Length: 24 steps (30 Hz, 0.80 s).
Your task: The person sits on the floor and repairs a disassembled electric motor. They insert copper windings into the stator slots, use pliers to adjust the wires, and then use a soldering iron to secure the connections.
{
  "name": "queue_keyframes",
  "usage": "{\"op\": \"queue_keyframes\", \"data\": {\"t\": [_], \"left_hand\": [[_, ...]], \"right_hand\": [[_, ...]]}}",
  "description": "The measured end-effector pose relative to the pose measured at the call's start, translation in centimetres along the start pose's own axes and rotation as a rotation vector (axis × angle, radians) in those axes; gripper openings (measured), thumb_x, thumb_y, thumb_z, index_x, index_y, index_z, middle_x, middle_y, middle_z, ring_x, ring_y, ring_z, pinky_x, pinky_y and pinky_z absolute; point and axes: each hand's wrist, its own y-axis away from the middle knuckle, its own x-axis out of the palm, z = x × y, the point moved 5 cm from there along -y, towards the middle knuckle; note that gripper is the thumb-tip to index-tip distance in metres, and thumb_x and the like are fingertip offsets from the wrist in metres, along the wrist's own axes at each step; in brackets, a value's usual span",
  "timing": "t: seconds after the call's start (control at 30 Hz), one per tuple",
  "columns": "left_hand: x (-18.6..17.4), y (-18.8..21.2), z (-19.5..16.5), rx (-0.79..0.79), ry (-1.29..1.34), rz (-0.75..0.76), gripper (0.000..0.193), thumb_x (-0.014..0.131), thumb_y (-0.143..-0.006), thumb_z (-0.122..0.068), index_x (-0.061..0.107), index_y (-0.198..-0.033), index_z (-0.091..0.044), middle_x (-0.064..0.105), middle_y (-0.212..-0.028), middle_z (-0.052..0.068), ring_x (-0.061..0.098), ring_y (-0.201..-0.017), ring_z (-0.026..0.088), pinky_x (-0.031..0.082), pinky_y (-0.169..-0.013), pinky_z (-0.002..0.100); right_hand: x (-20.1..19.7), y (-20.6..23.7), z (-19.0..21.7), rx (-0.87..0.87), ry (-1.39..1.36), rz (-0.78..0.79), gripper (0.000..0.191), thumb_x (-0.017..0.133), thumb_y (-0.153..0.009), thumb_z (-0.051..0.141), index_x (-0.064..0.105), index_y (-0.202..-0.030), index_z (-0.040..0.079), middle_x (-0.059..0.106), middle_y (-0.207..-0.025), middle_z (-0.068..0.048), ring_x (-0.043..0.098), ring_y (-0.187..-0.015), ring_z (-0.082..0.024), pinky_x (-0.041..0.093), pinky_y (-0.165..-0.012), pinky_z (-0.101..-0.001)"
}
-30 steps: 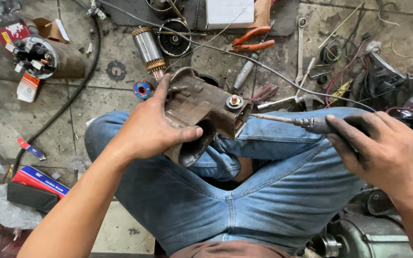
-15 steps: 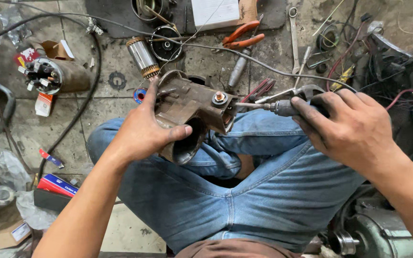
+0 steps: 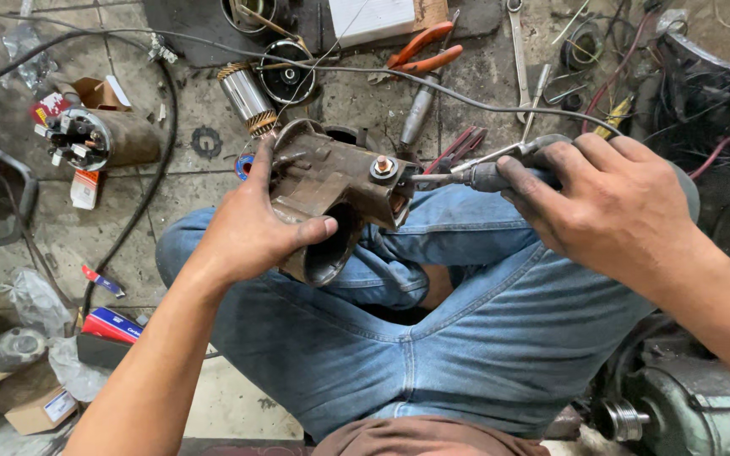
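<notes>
My left hand [image 3: 251, 224] grips a grimy brown metal motor housing [image 3: 331, 190] above my crossed legs in blue jeans [image 3: 466, 338]. A copper-coloured stud with a nut [image 3: 383, 165] stands on the housing's top. My right hand [image 3: 610, 203] holds a grey corded pen-shaped tool [image 3: 487, 175], its thin metal tip pointing left and touching the housing's right side just below the stud. The tool's grey cable [image 3: 433, 84] arcs away over the floor toward the top left.
On the floor ahead lie a copper-wound armature [image 3: 248, 100], orange-handled pliers [image 3: 422, 51], a wrench [image 3: 519, 51], a round motor end piece [image 3: 95, 139] and a black cable [image 3: 149, 194]. A tangle of wires [image 3: 703, 93] fills the right. A grey alternator [image 3: 686, 414] sits at bottom right.
My right hand has brought the tool leftward and its tip now meets the housing beside the stud. My view has shifted slightly; my left hand keeps the same grip.
</notes>
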Motion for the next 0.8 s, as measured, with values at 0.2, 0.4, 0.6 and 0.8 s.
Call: {"op": "queue_keyframes", "data": {"t": [0.2,0.4,0.6,0.8], "left_hand": [[0.0,0.1,-0.3,0.011,-0.01,-0.002,0.139,0.088,-0.058,-0.054,0.015,-0.161,0.002,0.065,-0.131,0.027,0.065,-0.123,0.036,0.047,-0.106,0.038],[0.1,0.1,-0.4,0.009,0.0,0.0,0.138,0.088,-0.058,-0.054,0.015,-0.161,0.001,0.066,-0.131,0.025,0.065,-0.124,0.035,0.047,-0.106,0.038],[0.1,0.0,-0.3,0.001,0.001,0.004,0.138,0.089,-0.058,-0.055,0.015,-0.161,0.001,0.066,-0.131,0.024,0.066,-0.124,0.033,0.047,-0.105,0.038],[0.2,0.1,-0.2,-0.005,-0.003,0.002,0.137,0.088,-0.057,-0.054,0.016,-0.162,-0.002,0.067,-0.132,0.023,0.066,-0.124,0.033,0.047,-0.105,0.037]], "right_hand": [[-0.9,-0.3,0.4,-0.025,0.046,-0.026,0.038,0.076,-0.082,0.028,0.077,-0.118,0.018,0.068,-0.096,-0.004,0.064,-0.083,-0.019,0.047,-0.067,-0.0304],[-1.2,-0.5,0.5,-0.032,0.074,-0.04,0.034,0.075,-0.083,0.027,0.077,-0.116,0.019,0.068,-0.095,-0.002,0.064,-0.081,-0.018,0.046,-0.067,-0.0297],[-1.2,-0.5,0.3,-0.055,0.078,-0.048,0.035,0.073,-0.082,0.026,0.077,-0.116,0.018,0.068,-0.096,-0.002,0.064,-0.082,-0.018,0.048,-0.069,-0.0297],[-1.0,-0.6,0.5,-0.061,0.055,-0.051,0.036,0.073,-0.083,0.022,0.077,-0.117,0.016,0.067,-0.093,-0.002,0.065,-0.081,-0.018,0.048,-0.069,-0.0303]]}}
